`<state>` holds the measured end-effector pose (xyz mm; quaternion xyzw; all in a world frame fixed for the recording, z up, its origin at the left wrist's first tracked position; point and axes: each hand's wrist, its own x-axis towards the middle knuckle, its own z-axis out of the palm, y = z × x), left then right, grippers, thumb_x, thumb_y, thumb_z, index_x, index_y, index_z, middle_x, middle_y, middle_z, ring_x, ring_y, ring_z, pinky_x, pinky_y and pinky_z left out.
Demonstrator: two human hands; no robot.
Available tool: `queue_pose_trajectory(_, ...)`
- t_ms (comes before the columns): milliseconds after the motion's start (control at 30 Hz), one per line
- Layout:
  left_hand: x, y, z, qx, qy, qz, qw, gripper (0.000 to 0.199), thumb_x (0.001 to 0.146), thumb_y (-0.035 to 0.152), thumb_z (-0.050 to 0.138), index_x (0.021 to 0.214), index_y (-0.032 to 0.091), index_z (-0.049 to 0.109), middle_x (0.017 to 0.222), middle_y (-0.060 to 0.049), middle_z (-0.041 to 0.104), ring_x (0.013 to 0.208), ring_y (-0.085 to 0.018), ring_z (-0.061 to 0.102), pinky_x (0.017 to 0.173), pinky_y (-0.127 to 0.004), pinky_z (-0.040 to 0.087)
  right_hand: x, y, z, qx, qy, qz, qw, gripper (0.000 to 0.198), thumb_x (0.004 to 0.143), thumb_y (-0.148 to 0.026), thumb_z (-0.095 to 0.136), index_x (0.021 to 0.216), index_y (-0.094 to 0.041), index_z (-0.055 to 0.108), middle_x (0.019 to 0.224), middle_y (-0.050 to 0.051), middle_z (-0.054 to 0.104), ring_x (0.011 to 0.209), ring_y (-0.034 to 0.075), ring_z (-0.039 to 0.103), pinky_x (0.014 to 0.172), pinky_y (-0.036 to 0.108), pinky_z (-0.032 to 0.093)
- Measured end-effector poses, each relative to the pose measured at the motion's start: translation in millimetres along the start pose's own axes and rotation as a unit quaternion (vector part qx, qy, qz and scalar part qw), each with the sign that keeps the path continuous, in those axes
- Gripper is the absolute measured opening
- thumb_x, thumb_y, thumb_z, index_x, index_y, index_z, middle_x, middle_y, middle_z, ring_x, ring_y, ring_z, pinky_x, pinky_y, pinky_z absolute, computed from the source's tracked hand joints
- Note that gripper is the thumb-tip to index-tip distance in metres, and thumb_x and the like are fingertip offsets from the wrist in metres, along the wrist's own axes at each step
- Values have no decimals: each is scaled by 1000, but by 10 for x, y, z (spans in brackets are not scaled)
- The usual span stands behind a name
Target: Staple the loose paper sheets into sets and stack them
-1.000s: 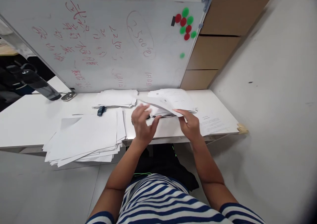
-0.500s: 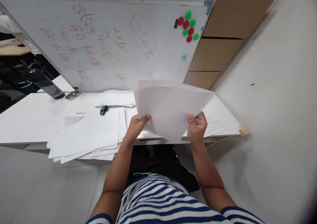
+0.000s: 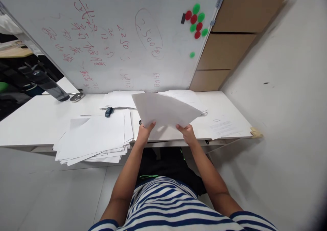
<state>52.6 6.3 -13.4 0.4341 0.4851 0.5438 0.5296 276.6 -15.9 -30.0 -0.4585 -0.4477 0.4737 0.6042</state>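
Both hands hold white sheets of paper (image 3: 166, 108) above the front of the desk, tilted up so the far edge fans out. My left hand (image 3: 144, 133) pinches the near left corner, thumb on top. My right hand (image 3: 187, 134) grips the near right part, its thumb also on top and its other fingers partly hidden. How many sheets there are, I cannot tell. Left of my left hand lies a loose pile of papers (image 3: 94, 135), jutting over the desk's front edge. Behind the held sheets, more papers (image 3: 184, 96) rest along the whiteboard's foot.
A whiteboard (image 3: 112, 43) with red writing and round magnets stands at the desk's back. On the desk (image 3: 28, 122) are a dark blue clip-like object (image 3: 108, 112), a computer mouse (image 3: 76, 97) and a bottle (image 3: 55, 89). A printed sheet (image 3: 224, 128) lies right; cardboard boxes (image 3: 230, 50) stand behind.
The held sheets have dropped lower and tilted flatter. My right hand has moved left, closer to my left hand, uncovering the papers behind and the printed sheet at right.
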Motion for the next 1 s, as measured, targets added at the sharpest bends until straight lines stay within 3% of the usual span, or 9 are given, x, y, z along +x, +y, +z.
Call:
queue_pose_trajectory(133,-25,-113,0,29,-33,4,999,50,77,53,76,112,17,73,121,-12,73,121,-30,64,108,-47,46,-10,77,6,-36,19,32,999,48,73,-55,80,102,-17,76,106,10,78,106,29,70,95,45,55)
queue_pose_trajectory(267,-77,-82,3,77,-19,-17,997,49,76,55,77,107,17,75,116,-12,75,116,-32,66,102,-47,51,-26,86,-12,-106,74,51,990,46,68,-53,83,97,-18,76,100,10,79,101,30,72,93,46,57)
queue_pose_trajectory(367,-136,-12,25,43,-13,-23,999,50,77,53,77,111,16,73,119,-12,73,116,-32,67,101,-46,53,-77,71,-91,-122,75,31,989,47,69,-49,83,103,-19,74,101,10,78,98,28,72,90,45,59)
queue_pose_trajectory(500,-209,39,153,-51,13,-13,999,52,84,47,73,126,18,65,133,-12,67,123,-26,64,105,-41,52,-255,66,-144,35,91,12,995,50,74,-50,79,115,-27,64,105,3,74,91,20,71,83,41,63)
queue_pose_trajectory(600,-268,-27,323,-10,27,-21,999,50,84,45,72,125,16,65,132,-14,67,122,-28,64,105,-43,52,-482,97,-48,144,39,62,987,50,78,-51,76,120,-32,58,119,2,70,98,21,71,80,42,64)
queue_pose_trajectory(667,-335,-121,449,44,-19,-22,999,48,88,47,67,122,14,66,129,-16,68,120,-30,65,103,-45,52,-638,160,52,152,27,85,984,49,80,-49,74,123,-31,58,126,5,69,106,24,71,82,43,64)
queue_pose_trajectory(800,-479,-304,610,128,-119,35,984,55,93,46,59,138,15,52,136,-18,61,127,-30,58,107,-47,48,-838,403,102,97,146,96,980,40,79,-45,75,112,-24,67,115,7,75,105,27,72,88,45,62)
queue_pose_trajectory(900,-396,-308,541,201,-116,139,963,74,91,45,62,152,16,31,154,-21,41,144,-30,40,117,-48,37,-872,556,-136,56,255,91,961,33,76,-43,77,101,-22,71,108,6,77,105,26,73,95,46,58)
queue_pose_trajectory(1000,-87,-175,316,293,-76,232,924,77,88,43,66,149,10,34,160,-25,28,153,-34,19,125,-52,17,-851,598,-546,47,359,75,929,31,74,-41,79,98,-23,72,108,4,78,104,25,73,101,46,55)
